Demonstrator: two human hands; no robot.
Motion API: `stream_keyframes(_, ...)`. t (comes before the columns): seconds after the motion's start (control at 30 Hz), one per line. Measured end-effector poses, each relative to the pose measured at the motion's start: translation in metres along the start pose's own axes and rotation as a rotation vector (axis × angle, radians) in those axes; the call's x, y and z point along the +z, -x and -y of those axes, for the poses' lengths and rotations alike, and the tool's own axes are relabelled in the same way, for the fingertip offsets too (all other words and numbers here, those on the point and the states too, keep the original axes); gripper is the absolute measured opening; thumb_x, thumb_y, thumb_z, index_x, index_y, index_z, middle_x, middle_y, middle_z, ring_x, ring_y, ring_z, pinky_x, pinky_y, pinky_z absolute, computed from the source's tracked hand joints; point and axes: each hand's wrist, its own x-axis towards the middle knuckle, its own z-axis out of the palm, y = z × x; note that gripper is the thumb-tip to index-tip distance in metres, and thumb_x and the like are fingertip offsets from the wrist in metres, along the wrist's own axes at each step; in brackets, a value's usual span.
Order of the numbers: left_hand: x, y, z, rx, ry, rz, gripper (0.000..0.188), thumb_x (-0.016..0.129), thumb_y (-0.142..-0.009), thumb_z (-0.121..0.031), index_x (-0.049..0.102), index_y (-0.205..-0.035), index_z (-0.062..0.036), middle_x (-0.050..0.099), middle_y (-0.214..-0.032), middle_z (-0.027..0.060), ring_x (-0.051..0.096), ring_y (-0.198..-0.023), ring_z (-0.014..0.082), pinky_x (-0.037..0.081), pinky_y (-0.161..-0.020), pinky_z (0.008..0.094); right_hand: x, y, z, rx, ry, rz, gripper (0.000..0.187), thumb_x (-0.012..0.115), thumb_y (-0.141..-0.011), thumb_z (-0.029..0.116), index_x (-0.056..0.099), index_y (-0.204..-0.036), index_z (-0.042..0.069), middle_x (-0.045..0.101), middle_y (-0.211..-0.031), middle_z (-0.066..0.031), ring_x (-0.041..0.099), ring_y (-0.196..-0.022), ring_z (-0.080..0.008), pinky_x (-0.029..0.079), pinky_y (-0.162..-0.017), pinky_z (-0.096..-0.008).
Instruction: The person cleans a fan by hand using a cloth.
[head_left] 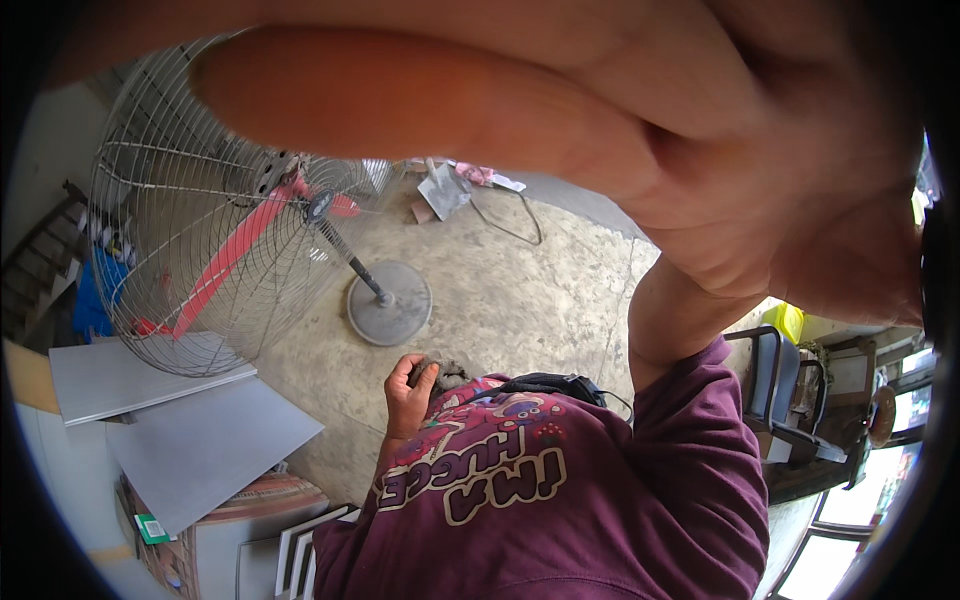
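Very close to the camera, my right hand (690,130) spans the top of the view, its fingers stretched out to the left. I see nothing held in it, though its upper part runs out of the picture. Down at my waist, my left hand (407,402) is closed around a dark grey, fuzzy wad (452,375), whose kind I cannot make out. The wad rests close against the front of my purple shirt (600,510). Beside it, a black strap with a buckle (560,385) lies across my waist.
A large standing fan (240,250) with red blades and a round grey base (390,303) stands at the left. Flat grey panels (215,450) lie on a stack below it. A dustpan-like piece (443,190) sits farther off. At the right is a dark-framed chair (775,385).
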Motion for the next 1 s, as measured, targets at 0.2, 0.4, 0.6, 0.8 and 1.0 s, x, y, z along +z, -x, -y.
stream_keyframes(0.2, -0.007, 0.004, 0.004, 0.017, 0.004, -0.030, 0.016, 0.068, -0.083, -0.013, 0.060, -0.089, 0.0000, 0.059, -0.075, -0.0008, 0.048, -0.070, 0.0060, 0.044, -0.065, 0.0234, 0.016, -0.017, 0.008, -0.062, -0.048, 0.073, 0.053, 0.060, -0.082, 0.033, 0.051, -0.119, -0.004, 0.058, -0.114, -0.0177, 0.056, -0.106, -0.0279, 0.043, -0.091, -0.0377)
stream_keyframes(0.4, -0.023, 0.018, 0.002, -0.011, 0.014, -0.092, 0.015, 0.067, -0.083, -0.012, 0.060, -0.088, -0.0001, 0.058, -0.074, -0.0018, 0.048, -0.069, 0.0051, 0.043, -0.064, 0.0224, 0.036, -0.041, 0.015, -0.136, -0.111, 0.095, 0.053, 0.060, -0.082, 0.034, 0.051, -0.119, -0.004, 0.058, -0.112, -0.0179, 0.057, -0.105, -0.0279, 0.044, -0.091, -0.0376)
stream_keyframes(0.6, -0.027, 0.006, 0.005, 0.008, 0.004, -0.062, 0.016, 0.067, -0.083, -0.013, 0.060, -0.088, -0.0005, 0.058, -0.073, -0.0014, 0.048, -0.068, 0.0054, 0.043, -0.063, 0.0228, 0.022, -0.050, 0.016, -0.132, -0.123, -0.082, 0.054, 0.060, -0.082, 0.034, 0.052, -0.118, -0.005, 0.059, -0.111, -0.0181, 0.057, -0.104, -0.0280, 0.044, -0.090, -0.0376)
stream_keyframes(0.8, -0.043, 0.023, 0.015, 0.005, 0.003, -0.143, 0.017, 0.068, -0.083, -0.014, 0.059, -0.088, -0.0004, 0.059, -0.073, -0.0005, 0.049, -0.068, 0.0058, 0.044, -0.064, 0.0232, 0.032, -0.069, 0.022, -0.208, -0.222, -0.196, 0.054, 0.060, -0.082, 0.035, 0.052, -0.117, -0.005, 0.059, -0.110, -0.0183, 0.058, -0.103, -0.0280, 0.044, -0.090, -0.0375)
stream_keyframes(1.0, -0.044, 0.015, 0.011, 0.016, 0.029, -0.104, 0.015, 0.067, -0.083, -0.013, 0.060, -0.089, -0.0008, 0.061, -0.073, 0.0010, 0.051, -0.069, 0.0058, 0.045, -0.064, 0.0241, 0.031, -0.065, 0.039, -0.234, -0.258, -0.319, 0.054, 0.060, -0.082, 0.036, 0.052, -0.117, -0.006, 0.060, -0.108, -0.0185, 0.058, -0.102, -0.0281, 0.045, -0.089, -0.0374)
